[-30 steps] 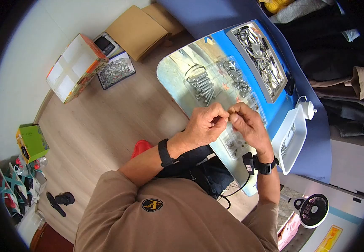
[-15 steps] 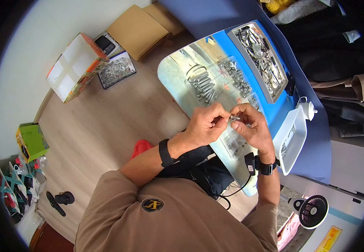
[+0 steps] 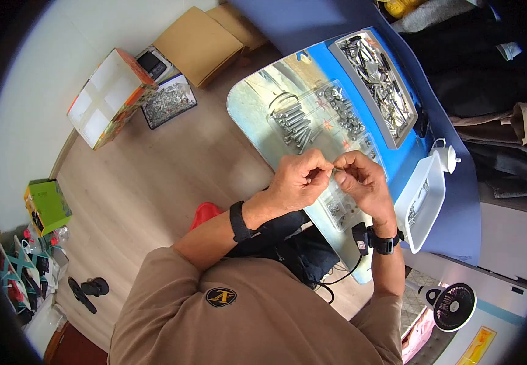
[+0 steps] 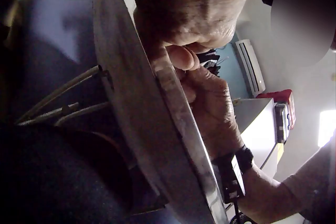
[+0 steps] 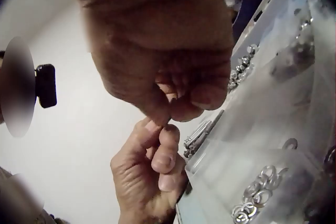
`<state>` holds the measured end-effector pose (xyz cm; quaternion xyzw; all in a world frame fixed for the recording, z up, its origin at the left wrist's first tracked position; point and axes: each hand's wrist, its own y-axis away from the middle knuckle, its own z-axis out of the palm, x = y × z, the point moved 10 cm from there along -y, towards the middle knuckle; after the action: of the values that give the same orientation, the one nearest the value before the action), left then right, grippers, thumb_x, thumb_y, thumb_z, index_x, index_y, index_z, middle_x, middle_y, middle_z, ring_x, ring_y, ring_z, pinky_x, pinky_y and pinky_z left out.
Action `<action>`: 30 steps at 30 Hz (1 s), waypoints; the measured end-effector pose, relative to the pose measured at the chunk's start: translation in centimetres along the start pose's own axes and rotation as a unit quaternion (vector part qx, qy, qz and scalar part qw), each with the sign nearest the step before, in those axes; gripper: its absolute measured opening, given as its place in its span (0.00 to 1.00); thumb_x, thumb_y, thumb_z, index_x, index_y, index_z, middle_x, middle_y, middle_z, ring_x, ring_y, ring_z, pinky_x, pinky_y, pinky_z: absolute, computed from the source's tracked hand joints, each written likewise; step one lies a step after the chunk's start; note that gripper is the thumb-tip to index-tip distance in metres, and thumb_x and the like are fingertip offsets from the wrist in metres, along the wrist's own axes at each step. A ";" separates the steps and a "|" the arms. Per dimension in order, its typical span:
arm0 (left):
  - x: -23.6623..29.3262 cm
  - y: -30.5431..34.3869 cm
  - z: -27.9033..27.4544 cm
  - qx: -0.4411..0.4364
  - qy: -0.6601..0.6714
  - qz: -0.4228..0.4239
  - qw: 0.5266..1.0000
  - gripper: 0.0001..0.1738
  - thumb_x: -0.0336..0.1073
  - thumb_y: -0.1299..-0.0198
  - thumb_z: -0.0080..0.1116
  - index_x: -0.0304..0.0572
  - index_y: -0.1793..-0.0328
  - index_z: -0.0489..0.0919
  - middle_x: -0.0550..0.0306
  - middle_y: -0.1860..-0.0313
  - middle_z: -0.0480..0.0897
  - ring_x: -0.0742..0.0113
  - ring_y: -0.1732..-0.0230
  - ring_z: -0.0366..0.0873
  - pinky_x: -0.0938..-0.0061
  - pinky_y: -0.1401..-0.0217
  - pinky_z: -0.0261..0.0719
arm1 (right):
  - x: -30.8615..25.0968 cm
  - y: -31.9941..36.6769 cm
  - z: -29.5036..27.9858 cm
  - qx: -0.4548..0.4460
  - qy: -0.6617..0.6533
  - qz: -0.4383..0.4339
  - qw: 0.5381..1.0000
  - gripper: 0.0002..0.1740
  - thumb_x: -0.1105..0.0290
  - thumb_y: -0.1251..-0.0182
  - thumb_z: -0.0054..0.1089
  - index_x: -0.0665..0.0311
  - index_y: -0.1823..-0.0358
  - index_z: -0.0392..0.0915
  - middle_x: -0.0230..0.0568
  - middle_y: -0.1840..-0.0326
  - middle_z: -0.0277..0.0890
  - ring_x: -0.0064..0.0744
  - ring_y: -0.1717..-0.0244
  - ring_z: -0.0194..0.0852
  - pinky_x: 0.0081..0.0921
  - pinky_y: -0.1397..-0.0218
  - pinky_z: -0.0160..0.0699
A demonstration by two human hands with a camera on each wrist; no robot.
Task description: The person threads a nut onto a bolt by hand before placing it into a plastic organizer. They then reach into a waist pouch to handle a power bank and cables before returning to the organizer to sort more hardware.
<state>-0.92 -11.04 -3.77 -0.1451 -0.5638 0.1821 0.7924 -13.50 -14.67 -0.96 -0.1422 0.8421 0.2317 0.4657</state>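
Both hands meet above the table (image 3: 254, 100). The left hand (image 3: 302, 180) pinches with thumb and index finger, the other fingers curled. Against its fingertips, the right hand (image 3: 364, 184) grips a small metal part (image 3: 336, 171), mostly hidden by fingers. In the right wrist view, the right hand (image 5: 163, 50) is above the left hand (image 5: 147, 174), tips touching. The left wrist view shows the left hand (image 4: 189, 11) beside the table edge (image 4: 181, 121). Behind the hands lie bolts (image 3: 295, 126) and nuts (image 3: 343, 115) in a clear compartment tray.
A grey box (image 3: 394, 137) of mixed hardware lies on the table's far side. To the right are a white tray (image 3: 437, 201) and a white pot (image 3: 446, 159). Washers (image 5: 260, 195) show in the right wrist view. Cardboard boxes (image 3: 193, 45) stand on the floor.
The right fingers have shifted slightly around the small metal part, which shows less than half a second ago. The left hand stays in nearly the same place.
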 end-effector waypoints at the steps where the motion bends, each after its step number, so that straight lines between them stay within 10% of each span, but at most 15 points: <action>1: 0.0 0.0 0.1 0.001 0.000 0.004 1.000 0.03 0.24 0.33 0.60 0.37 0.60 0.77 0.64 0.74 0.78 0.85 0.75 0.73 0.83 0.75 0.72 | -1.0 0.2 0.0 0.019 -0.018 -0.065 0.998 0.16 0.61 0.21 0.57 0.68 0.61 0.79 0.30 0.73 0.72 0.17 0.71 0.66 0.21 0.70 0.66; 8: 0.5 -0.1 0.0 -0.010 -0.036 0.010 0.999 0.03 0.23 0.33 0.60 0.37 0.60 0.77 0.64 0.75 0.77 0.85 0.75 0.72 0.82 0.77 0.70 | -1.1 -0.5 0.1 -0.029 0.056 -0.052 0.997 0.18 0.58 0.22 0.57 0.68 0.61 0.79 0.30 0.73 0.72 0.15 0.71 0.66 0.20 0.70 0.66; 11: 0.7 -0.1 0.2 -0.012 -0.036 0.016 0.999 0.04 0.23 0.33 0.60 0.37 0.60 0.76 0.64 0.75 0.77 0.85 0.75 0.72 0.82 0.77 0.69 | 1.9 -0.3 0.8 -0.085 -0.039 0.103 0.990 0.17 0.58 0.22 0.58 0.68 0.60 0.79 0.31 0.73 0.72 0.15 0.73 0.65 0.21 0.70 0.66; 20: 0.7 -0.2 0.1 -0.004 -0.023 0.013 1.000 0.04 0.23 0.34 0.60 0.37 0.61 0.76 0.64 0.75 0.77 0.85 0.76 0.72 0.82 0.77 0.70 | -2.8 0.1 0.0 0.023 0.122 -0.128 0.984 0.21 0.55 0.22 0.57 0.66 0.66 0.77 0.28 0.76 0.71 0.17 0.75 0.64 0.21 0.72 0.63; 22: 1.1 -0.3 0.2 -0.014 -0.053 0.028 0.998 0.04 0.23 0.34 0.60 0.37 0.60 0.76 0.64 0.75 0.77 0.85 0.76 0.71 0.82 0.77 0.70 | 1.7 -0.3 0.5 -0.080 -0.021 0.098 0.992 0.14 0.62 0.25 0.63 0.67 0.63 0.78 0.28 0.73 0.73 0.18 0.74 0.65 0.21 0.71 0.65; 25: 1.2 -0.4 0.0 -0.004 -0.029 0.020 0.999 0.04 0.23 0.34 0.60 0.37 0.60 0.76 0.64 0.75 0.77 0.85 0.76 0.71 0.82 0.77 0.70 | 2.5 -0.2 0.7 -0.112 -0.038 0.139 0.983 0.10 0.68 0.27 0.64 0.68 0.62 0.79 0.30 0.71 0.74 0.18 0.73 0.65 0.21 0.69 0.66; 30: 0.1 0.1 0.1 -0.003 -0.024 0.013 1.000 0.04 0.23 0.34 0.60 0.37 0.60 0.76 0.64 0.76 0.77 0.85 0.76 0.71 0.82 0.77 0.70 | -1.1 0.0 0.1 0.014 0.014 -0.054 0.998 0.12 0.66 0.24 0.61 0.69 0.63 0.79 0.31 0.74 0.73 0.18 0.72 0.66 0.21 0.69 0.66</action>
<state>-0.98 -10.92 -3.65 -0.1506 -0.5812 0.1944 0.7757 -12.82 -14.55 -0.03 -0.1840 0.8427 0.1922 0.4681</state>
